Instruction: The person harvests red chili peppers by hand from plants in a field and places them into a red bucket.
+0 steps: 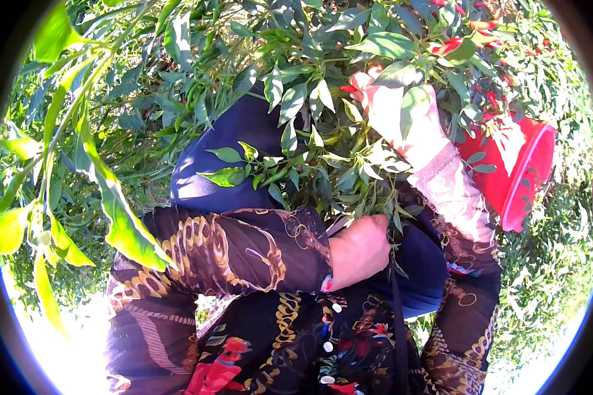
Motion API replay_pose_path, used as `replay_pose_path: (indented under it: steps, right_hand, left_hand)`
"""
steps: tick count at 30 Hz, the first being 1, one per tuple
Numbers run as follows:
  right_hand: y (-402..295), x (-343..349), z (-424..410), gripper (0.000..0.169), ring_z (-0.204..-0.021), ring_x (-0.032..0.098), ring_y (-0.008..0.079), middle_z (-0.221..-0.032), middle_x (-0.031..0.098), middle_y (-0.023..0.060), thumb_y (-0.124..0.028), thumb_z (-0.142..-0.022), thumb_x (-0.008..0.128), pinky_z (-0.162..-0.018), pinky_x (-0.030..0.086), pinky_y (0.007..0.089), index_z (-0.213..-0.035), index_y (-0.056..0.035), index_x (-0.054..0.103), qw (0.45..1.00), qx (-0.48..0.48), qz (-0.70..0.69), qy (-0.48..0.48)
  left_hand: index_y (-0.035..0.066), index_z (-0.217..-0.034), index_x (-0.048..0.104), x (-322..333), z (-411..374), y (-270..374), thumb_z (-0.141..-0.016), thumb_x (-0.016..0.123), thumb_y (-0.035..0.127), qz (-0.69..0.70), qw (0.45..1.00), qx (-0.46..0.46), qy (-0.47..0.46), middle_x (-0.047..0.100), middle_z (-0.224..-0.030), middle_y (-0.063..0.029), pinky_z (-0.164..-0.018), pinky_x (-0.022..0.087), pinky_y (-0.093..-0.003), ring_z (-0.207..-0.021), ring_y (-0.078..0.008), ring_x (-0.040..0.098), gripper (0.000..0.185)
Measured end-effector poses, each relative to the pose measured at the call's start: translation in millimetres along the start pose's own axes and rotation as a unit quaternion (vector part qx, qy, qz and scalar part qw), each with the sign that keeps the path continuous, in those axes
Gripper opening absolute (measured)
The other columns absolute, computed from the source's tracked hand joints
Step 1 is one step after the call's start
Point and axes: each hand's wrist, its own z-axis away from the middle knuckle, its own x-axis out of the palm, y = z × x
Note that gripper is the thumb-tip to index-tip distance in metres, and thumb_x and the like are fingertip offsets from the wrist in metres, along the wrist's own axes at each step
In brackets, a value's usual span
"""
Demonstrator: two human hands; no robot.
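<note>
My left hand [360, 253] is closed around leafy stems of a chili pepper plant [326, 182], close to my lap at the lower middle. Its fingertips are turned away, partly under leaves. My right hand [393, 111] reaches up among the branches at the upper right, in bright sun and partly covered by leaves. A bit of a red chili pepper [348, 89] shows at its fingertips; whether the fingers grip it I cannot tell. Green chili peppers [275, 177] hang on the branches between the hands.
A red plastic bucket [511, 168] lies tilted to the right of my right forearm, its inside hidden. Ripe red chili peppers [484, 24] hang at the upper right. A leafy branch [86, 84] crosses close to the camera at left. Dense pepper plants surround my knees.
</note>
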Motion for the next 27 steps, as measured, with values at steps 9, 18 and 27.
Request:
replay_pose_path:
  steps: [9, 18, 27]
  right_hand:
    - [-30, -32, 1, 0.014, -0.061, 0.057, 0.0209, -0.068, 0.059, 0.006, -0.019, -0.08, 0.062, -0.055, 0.046, 0.0343, -0.079, -0.0053, 0.064, 0.896, 0.077, -0.437, -0.022]
    - [-34, -104, 34, 0.025, -0.054, 0.038, 0.0056, -0.068, 0.047, -0.0017, -0.024, -0.095, 0.053, -0.048, 0.031, 0.0211, -0.082, -0.0027, 0.055, 0.512, 0.215, -0.825, -0.103]
    - [-16, -162, -25, 0.015, -0.065, 0.051, 0.0057, -0.075, 0.06, -0.0007, -0.011, -0.088, 0.063, -0.06, 0.044, 0.0228, -0.1, -0.0022, 0.061, 0.897, 0.175, -0.376, 0.153]
  left_hand:
    - [0.008, -0.066, 0.068, -3, 4, 13, -0.066, 0.06, 0.021, -0.023, 0.999, -0.024, 0.043, 0.064, -0.069, -0.0033, -0.056, 0.047, -0.0286, -0.078, -0.022, 0.055, 0.015]
    - [0.011, -0.07, 0.072, 0, 1, 8, -0.068, 0.061, 0.021, -0.034, 0.998, -0.024, 0.037, 0.065, -0.068, -0.0006, -0.054, 0.048, -0.0295, -0.079, -0.0224, 0.057, 0.015]
    - [0.007, -0.067, 0.067, 0, 2, 5, -0.069, 0.06, 0.019, -0.039, 0.999, -0.008, 0.034, 0.062, -0.066, -0.0045, -0.051, 0.048, -0.0297, -0.076, -0.0227, 0.058, 0.014]
